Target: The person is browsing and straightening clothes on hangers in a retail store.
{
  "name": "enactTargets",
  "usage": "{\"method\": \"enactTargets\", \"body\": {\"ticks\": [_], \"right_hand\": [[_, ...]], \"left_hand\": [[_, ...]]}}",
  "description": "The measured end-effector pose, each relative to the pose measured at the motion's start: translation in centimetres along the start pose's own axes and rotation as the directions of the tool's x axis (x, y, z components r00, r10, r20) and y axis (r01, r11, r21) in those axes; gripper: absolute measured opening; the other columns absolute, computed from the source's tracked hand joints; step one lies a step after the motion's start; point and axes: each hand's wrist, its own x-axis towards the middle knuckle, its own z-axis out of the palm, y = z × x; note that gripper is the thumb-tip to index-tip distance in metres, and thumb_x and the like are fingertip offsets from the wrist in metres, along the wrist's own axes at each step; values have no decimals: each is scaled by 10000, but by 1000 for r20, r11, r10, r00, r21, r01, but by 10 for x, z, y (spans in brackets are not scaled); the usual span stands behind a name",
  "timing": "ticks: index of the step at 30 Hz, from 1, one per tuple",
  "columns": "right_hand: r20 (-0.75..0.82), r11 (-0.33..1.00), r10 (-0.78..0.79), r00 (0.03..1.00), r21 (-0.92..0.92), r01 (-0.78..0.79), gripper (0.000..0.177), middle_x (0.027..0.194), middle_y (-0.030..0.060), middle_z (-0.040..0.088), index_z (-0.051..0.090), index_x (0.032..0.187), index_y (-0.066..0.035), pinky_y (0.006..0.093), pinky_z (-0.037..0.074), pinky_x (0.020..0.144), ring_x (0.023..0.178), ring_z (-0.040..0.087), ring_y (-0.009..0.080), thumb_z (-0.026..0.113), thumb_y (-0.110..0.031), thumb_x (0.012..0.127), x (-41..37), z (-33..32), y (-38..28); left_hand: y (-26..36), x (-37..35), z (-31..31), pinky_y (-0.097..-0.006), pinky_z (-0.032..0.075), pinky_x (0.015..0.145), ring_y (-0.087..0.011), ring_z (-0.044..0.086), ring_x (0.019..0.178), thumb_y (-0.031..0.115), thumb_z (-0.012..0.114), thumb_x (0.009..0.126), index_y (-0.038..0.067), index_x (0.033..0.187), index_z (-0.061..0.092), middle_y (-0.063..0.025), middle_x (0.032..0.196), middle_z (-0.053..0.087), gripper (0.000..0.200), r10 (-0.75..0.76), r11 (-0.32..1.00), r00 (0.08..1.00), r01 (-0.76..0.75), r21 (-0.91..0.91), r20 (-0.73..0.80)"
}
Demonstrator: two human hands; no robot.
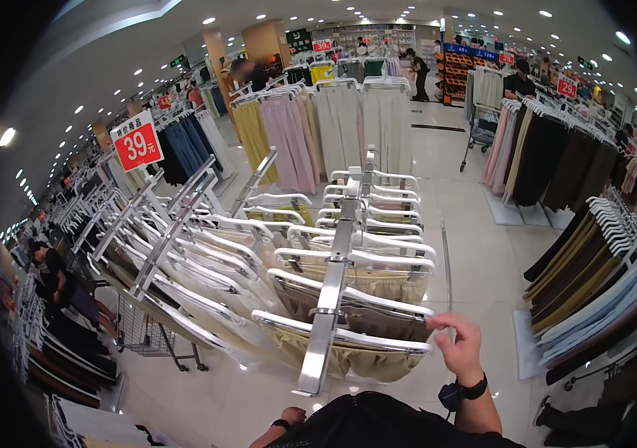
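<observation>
My right hand (458, 345) is raised at the front right of a clothes rack, its thumb and forefinger curved with a gap between them. The fingertips are beside the ends of the nearest white hangers (341, 334); whether they touch cannot be made out. From these hangers hang khaki trousers (382, 364) and brown trousers (385, 319) with gathered waists. A shiny metal rail (326, 313) runs away from me above them. Low by my body, my left hand (294, 414) is small in view and its fingers are mostly hidden.
More hangers with pale garments (214, 299) fill the rail to the left. A shopping cart (143, 328) stands beyond them. Racks of trousers (594, 284) line the right side across a tiled aisle (475, 254). A red price sign (138, 145) rises at left. Several people are around.
</observation>
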Motion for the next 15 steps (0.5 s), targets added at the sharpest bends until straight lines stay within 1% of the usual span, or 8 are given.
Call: {"method": "enactTargets", "body": {"ticks": [3,5,6,7,9,10,14,15], "right_hand": [[-155,994,69,985,-69,-80,261,1012,124,729,713,1107,9,313,540,803,901,687,216,728,-16,848,14,-9,13],[-138,992,91,986,-70,-101,284,1054,120,709,699,1126,11,311,532,826,952,665,210,730,1,844,27,-13,15],[-122,991,97,988,-82,-107,316,1103,121,699,689,1161,4,316,530,848,999,661,215,735,-16,849,35,-12,17],[-106,989,103,989,-93,-113,348,1151,122,689,680,1196,-3,322,527,871,1047,657,219,740,-32,854,42,-10,20],[-86,988,128,988,-71,-134,383,1191,124,674,664,1234,-11,329,525,892,1090,648,226,744,-60,863,54,-6,30],[-70,986,154,986,-50,-158,418,1231,125,659,648,1272,-20,336,522,913,1134,639,233,748,-89,872,61,-5,36],[3,981,195,981,-27,-194,463,1264,128,644,628,1314,-32,349,516,945,1184,628,251,754,-136,881,83,2,55],[-6,985,163,987,-57,-163,459,1257,127,646,634,1306,-32,350,516,935,1164,631,254,759,-139,877,87,7,53]], "left_hand": [[-49,43,16,-420,574,861,-300,718,976,323,658,848,132,954,763,-91,1017,756,242,371,902,870,-421,97,324],[-13,14,20,-423,571,859,-314,715,978,324,656,848,124,951,765,-95,1014,759,250,-133,990,983,137,-25,126],[76,-44,-25,-425,569,858,-321,713,978,325,655,847,120,949,766,-96,1013,761,254,-371,915,929,367,-165,13],[49,-32,-4,-425,569,858,-321,713,978,325,655,847,120,949,766,-96,1013,761,254,-372,914,928,369,-171,11],[7,-21,25,-428,563,840,-331,717,980,322,613,881,101,948,771,-113,1003,770,281,-29,981,999,37,189,-41],[41,-35,17,-418,557,875,-328,721,1017,287,642,871,96,981,780,-129,1034,776,260,-388,921,917,389,-10,-90],[15,-36,53,-394,548,917,-302,726,1039,236,697,839,76,1035,781,-139,1070,774,267,-368,863,924,297,-408,-107],[21,-42,52,-382,542,925,-297,723,1042,221,728,822,51,1052,775,-145,1079,773,289,-471,770,882,397,-499,-25]]}}
